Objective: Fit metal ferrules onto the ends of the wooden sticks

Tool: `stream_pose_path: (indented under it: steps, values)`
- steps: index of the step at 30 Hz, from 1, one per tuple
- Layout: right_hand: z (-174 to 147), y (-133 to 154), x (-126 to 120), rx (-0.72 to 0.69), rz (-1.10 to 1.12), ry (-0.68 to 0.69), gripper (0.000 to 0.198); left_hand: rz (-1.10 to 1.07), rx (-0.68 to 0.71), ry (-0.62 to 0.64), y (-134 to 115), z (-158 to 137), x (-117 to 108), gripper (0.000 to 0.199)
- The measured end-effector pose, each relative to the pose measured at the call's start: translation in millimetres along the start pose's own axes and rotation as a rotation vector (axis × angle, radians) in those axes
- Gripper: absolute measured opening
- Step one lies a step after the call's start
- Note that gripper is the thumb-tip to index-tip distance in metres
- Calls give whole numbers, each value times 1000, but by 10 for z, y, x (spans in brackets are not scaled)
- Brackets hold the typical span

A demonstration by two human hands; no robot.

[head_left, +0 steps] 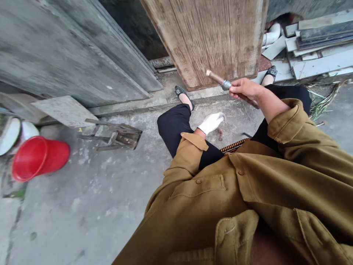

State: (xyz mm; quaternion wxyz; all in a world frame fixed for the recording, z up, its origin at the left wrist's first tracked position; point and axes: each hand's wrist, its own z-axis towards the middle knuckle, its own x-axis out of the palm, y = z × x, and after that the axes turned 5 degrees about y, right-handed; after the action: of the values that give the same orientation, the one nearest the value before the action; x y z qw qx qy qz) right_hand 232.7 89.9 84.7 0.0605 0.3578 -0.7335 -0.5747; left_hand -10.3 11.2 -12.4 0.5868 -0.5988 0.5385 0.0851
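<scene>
My right hand (245,90), bare, is closed around a brown wooden stick (216,77) with grey wire (226,85) wound about it. The stick's pale end points up and left, in front of the plank door, and its other end comes out below my palm. My left hand (211,123) wears a white glove and is held low between my knees, fingers curled. Whatever it may grip is hidden. Just below its fingertips a small curved rusty-brown piece (220,134) shows against the concrete; I cannot tell whether the glove touches it.
A weathered plank door (209,40) stands ahead, with grey boards (82,48) to its left. On the left are a small wooden stool (117,136) lying over and a red bucket (41,156). Stacked tiles and boards (322,48) lie at the right, beside a white pipe (272,35).
</scene>
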Motion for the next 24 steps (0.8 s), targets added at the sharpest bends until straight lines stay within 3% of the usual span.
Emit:
stream_pose_path:
  steps: [2,5,8,10,12,15,18,19,21,24]
  values:
    - [82,-47,88,68,-126,-89,23,45,19,76,-49,-33,3,33]
    - [203,-117,254,236,-566,-60,33,204,33,169,-136,-74,-9,40]
    - [238,-154,436,335,-936,109,44,408,37,211,-173,-96,-9,41]
    - [211,-163,534,383,-1059,294,41,484,46,214,-160,-106,-1,40]
    - [167,-167,587,443,-1064,529,30,473,23,169,-134,-112,-4,38]
    - [102,-155,556,478,-842,854,10,396,-51,61,-99,-112,-48,39]
    - [40,-99,402,309,-477,1042,9,312,-108,4,-71,-93,-117,42]
    - [17,-71,333,231,-369,1039,11,282,-119,-3,-62,-83,-136,42]
    - [-28,-15,196,104,-224,877,21,233,-128,-10,-44,-61,-157,42]
    - [-56,32,64,48,-137,332,33,182,-96,8,-26,-36,-141,44]
